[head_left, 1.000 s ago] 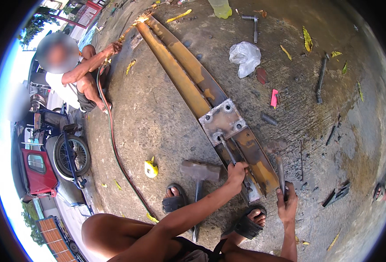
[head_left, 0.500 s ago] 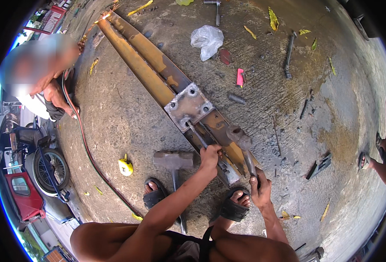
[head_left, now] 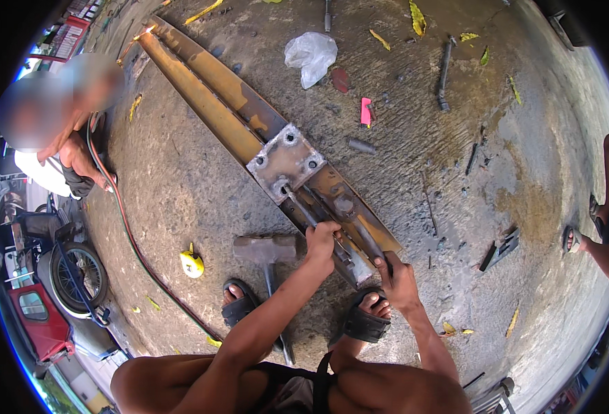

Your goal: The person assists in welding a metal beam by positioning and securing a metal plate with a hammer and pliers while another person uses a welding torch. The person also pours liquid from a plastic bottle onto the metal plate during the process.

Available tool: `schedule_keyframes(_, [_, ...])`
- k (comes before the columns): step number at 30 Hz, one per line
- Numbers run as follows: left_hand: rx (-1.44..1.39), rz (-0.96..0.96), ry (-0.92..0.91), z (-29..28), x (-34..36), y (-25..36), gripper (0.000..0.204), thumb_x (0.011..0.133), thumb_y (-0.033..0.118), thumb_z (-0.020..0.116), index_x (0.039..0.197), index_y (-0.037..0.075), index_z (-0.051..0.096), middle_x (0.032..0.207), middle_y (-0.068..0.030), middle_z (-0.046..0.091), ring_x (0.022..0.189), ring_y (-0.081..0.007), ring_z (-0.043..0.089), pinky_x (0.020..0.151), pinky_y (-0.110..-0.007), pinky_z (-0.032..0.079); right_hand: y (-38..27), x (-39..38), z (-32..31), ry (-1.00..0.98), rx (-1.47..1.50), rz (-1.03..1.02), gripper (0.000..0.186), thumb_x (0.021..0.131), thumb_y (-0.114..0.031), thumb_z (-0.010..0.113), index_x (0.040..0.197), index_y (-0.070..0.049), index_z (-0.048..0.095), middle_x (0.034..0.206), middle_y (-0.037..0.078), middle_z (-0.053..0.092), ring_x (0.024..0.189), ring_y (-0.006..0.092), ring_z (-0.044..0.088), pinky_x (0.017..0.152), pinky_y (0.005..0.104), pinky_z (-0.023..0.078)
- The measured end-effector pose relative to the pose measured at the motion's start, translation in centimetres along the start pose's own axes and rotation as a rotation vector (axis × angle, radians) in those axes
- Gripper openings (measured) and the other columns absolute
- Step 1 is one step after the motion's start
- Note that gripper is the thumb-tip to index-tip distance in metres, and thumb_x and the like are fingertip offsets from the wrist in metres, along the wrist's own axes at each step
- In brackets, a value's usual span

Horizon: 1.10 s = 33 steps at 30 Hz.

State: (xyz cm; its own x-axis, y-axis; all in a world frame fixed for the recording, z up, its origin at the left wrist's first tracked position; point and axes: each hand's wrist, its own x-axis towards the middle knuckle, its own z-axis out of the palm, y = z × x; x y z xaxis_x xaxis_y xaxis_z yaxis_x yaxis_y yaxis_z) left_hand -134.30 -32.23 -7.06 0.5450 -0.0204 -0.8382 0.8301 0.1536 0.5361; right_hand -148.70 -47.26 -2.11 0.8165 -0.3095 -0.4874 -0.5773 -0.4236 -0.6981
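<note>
While closed on wrenches [head_left: 322, 224]: both hands [head_left: 360, 259], sledgehammer [head_left: 266, 252] and tape measure [head_left: 192, 264] alongside.

left hand [head_left: 322, 239] gripping wrench [head_left: 313, 219], right hand [head_left: 395, 276] gripping wrench handle [head_left: 365, 234]

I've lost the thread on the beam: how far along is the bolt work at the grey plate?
Done: the grey plate sits on the long rusty beam. In hand: the left hand and right hand each grip a long wrench on fasteners just below the plate. Left: I cannot tell how tight they are; the sledgehammer lies unused beside the left foot.
</note>
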Motion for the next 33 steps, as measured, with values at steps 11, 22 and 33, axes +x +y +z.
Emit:
schedule_keyframes(11, [0.004, 0.021, -0.024, -0.8, -0.1, -0.3, 0.014, 0.082, 0.013, 0.064, 0.084, -0.001, 0.065, 0.077, -0.0098, 0.061, 0.072, -0.0232, 0.060, 0.071, -0.039, 0.052, -7.0, 2.5, -2.5, 0.298, 0.117, -0.184, 0.022, 0.106, -0.024, 0.057, 0.101, -0.002, 0.054, 0.063, 0.024, 0.057, 0.059, 0.0483, 0.061, 0.052, 0.0453, 0.047])
schedule_keyframes(22, [-0.007, -0.019, -0.063, -0.5, -0.8, 0.7, 0.012, 0.083, 0.010, 0.063, 0.085, -0.002, 0.065, 0.078, -0.0101, 0.060, 0.073, -0.0241, 0.060, 0.073, -0.040, 0.053, -5.0, 5.3, -3.8, 0.211, 0.259, -0.085, 0.041, 0.109, -0.038, 0.052, 0.095, 0.000, 0.055, 0.059, 0.016, 0.054, 0.053, 0.0318, 0.054, 0.052, 0.0411, 0.042])
schedule_keyframes(33, [0.014, -0.064, -0.127, -0.5, -1.1, 1.1, 0.011, 0.088, 0.005, 0.057, 0.091, -0.003, 0.063, 0.084, -0.0101, 0.060, 0.077, -0.0222, 0.059, 0.076, -0.041, 0.054, -6.1, 11.7, -0.1, 0.141, 0.213, -0.255, 0.044, 0.111, -0.046, 0.044, 0.090, -0.007, 0.046, 0.063, -0.001, 0.042, 0.052, 0.0056, 0.043, 0.042, 0.0246, 0.034])
